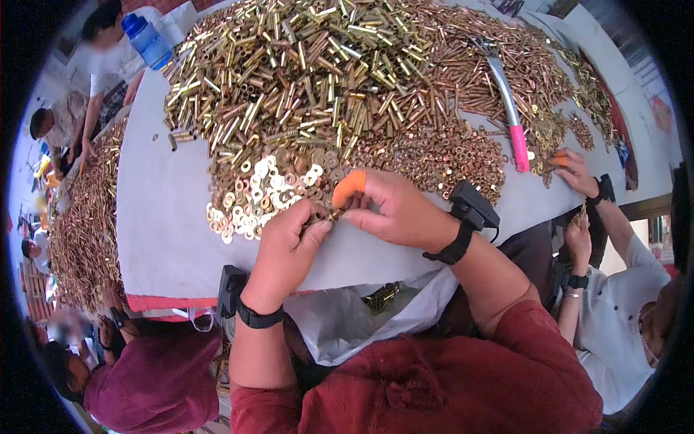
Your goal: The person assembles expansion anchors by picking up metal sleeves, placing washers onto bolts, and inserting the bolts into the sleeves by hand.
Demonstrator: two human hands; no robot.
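Dark red sleeves, black wrist straps (boxy modules attached).

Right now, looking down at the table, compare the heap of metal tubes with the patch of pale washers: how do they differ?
The heap of metal tubes holds long, hollow pieces; the patch of pale washers holds flat rings.
The heap spreads wide and piles high; the patch is far smaller and lower.
The heap lies farther from the wearer, the patch nearer.
Both are shiny, loosely jumbled and on the same table.
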